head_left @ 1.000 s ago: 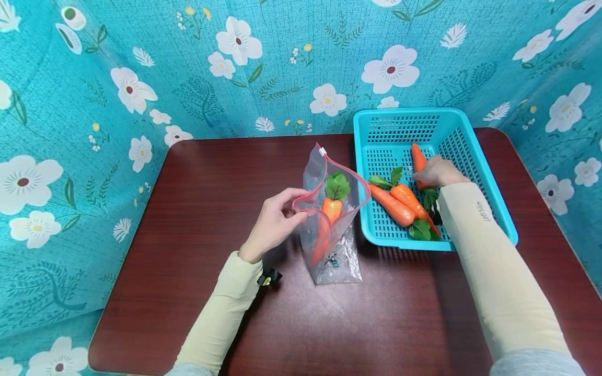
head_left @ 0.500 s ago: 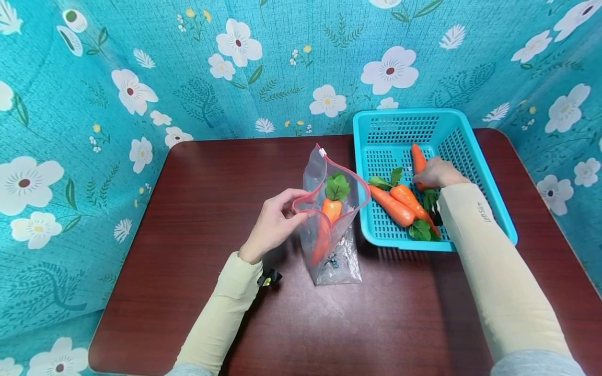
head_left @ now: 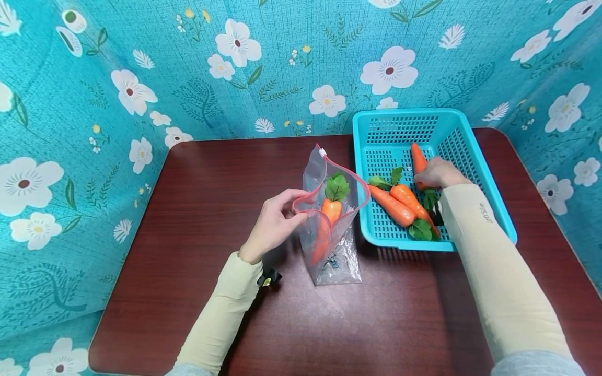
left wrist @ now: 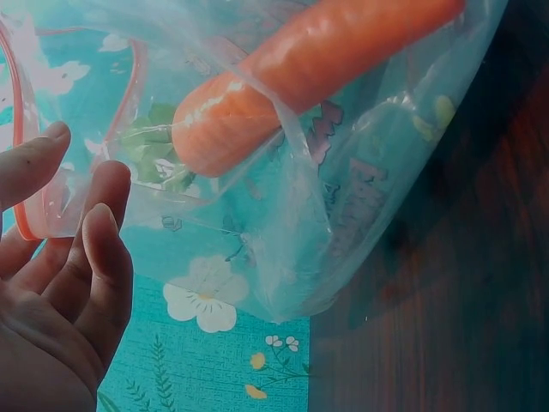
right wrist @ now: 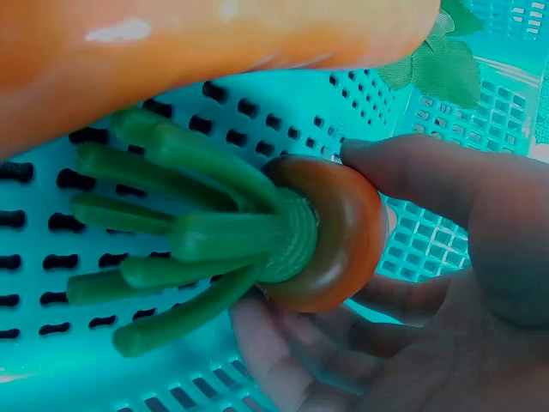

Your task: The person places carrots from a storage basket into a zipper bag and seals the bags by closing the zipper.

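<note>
My left hand (head_left: 275, 222) pinches the red-edged rim of a clear zipper bag (head_left: 312, 240) and keeps its mouth spread. Inside the bag lies a carrot (head_left: 332, 210) with a leafy green top. In the left wrist view the thumb (left wrist: 39, 163) and fingers hold the bag's edge, and the bagged carrot (left wrist: 317, 60) shows through the plastic. My right hand (head_left: 439, 172) reaches into the turquoise basket (head_left: 369, 232) and grips a carrot (head_left: 418, 158). The right wrist view shows fingers and thumb round that carrot's thick end (right wrist: 343, 232), beside its green stems (right wrist: 223, 236).
Other carrots (head_left: 394, 205) with green leaves (head_left: 420, 230) lie in the basket, left of my right hand. The dark red-brown table (head_left: 202, 198) carries everything. A blue flowered cloth (head_left: 282, 68) hangs behind the table. The bag's lower end lies flat on the table.
</note>
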Motion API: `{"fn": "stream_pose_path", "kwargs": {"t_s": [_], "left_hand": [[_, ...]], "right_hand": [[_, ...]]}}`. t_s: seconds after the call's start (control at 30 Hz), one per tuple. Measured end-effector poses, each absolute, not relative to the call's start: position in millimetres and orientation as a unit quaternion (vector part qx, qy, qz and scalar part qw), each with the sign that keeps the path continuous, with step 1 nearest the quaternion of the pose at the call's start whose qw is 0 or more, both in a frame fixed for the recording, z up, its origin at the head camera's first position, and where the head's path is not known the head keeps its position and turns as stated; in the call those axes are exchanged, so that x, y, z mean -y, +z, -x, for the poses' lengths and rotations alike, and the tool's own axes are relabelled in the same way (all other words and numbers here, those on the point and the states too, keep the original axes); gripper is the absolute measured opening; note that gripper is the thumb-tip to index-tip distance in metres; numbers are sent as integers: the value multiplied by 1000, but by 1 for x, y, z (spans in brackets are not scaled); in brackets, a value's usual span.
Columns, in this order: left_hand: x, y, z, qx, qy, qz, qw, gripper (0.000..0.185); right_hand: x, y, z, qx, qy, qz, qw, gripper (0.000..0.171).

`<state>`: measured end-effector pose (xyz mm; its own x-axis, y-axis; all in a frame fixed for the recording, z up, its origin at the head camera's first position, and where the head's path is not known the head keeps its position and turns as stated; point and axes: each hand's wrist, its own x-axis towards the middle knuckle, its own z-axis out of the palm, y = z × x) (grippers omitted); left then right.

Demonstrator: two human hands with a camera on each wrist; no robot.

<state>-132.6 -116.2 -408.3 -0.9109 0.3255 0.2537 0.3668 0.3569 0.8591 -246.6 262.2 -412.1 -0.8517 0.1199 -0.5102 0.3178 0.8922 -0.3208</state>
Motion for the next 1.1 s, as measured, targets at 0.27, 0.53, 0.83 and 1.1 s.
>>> {"fn": "stream_pose_path", "kwargs": {"t_s": [0.27, 0.53, 0.83, 1.1], "left_hand": [[115, -408, 132, 824, -526, 210, 21, 38], [115, -407, 132, 822, -527, 214, 23, 39], [114, -407, 131, 818, -532, 218, 20, 39], [112, -407, 131, 818, -532, 219, 22, 38]], "right_hand": [[-263, -412, 244, -943, -215, -122, 222, 34], [-265, -408, 242, -944, -230, -106, 212, 34], [-269, -400, 239, -942, -248, -91, 209, 37], [-267, -391, 236, -940, -256, -84, 207, 47]]}}
